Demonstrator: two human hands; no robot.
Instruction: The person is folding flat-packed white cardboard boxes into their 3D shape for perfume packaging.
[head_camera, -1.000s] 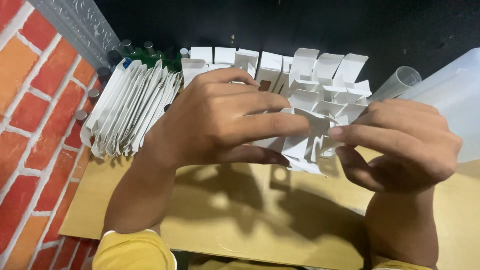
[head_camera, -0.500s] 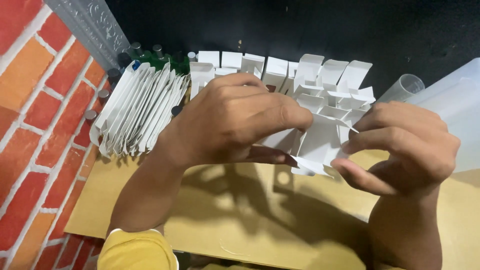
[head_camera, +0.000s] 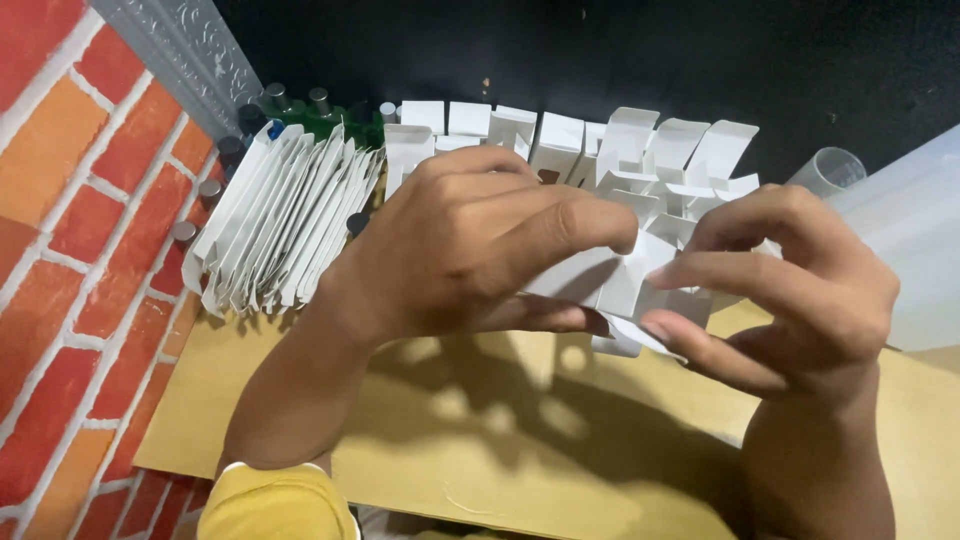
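Both hands hold one small white cardboard box (head_camera: 625, 285) above a brown cardboard sheet (head_camera: 470, 460). My left hand (head_camera: 480, 250) wraps over the box's left side, thumb underneath. My right hand (head_camera: 800, 290) pinches its right end with fingers and thumb on the flaps. The box's body is mostly hidden under my left hand's fingers. Behind the hands stands a row of open white boxes (head_camera: 640, 150) with their flaps up.
A fanned stack of flat white box blanks (head_camera: 285, 220) leans at the left by a painted brick wall (head_camera: 70, 230). Small dark capped bottles (head_camera: 300, 105) stand behind it. A clear plastic cup (head_camera: 830, 170) and a translucent white container (head_camera: 915, 240) sit at the right.
The hands have shifted slightly with the box; my right hand's fingers have moved onto the box's end flaps. The view has drifted a little.
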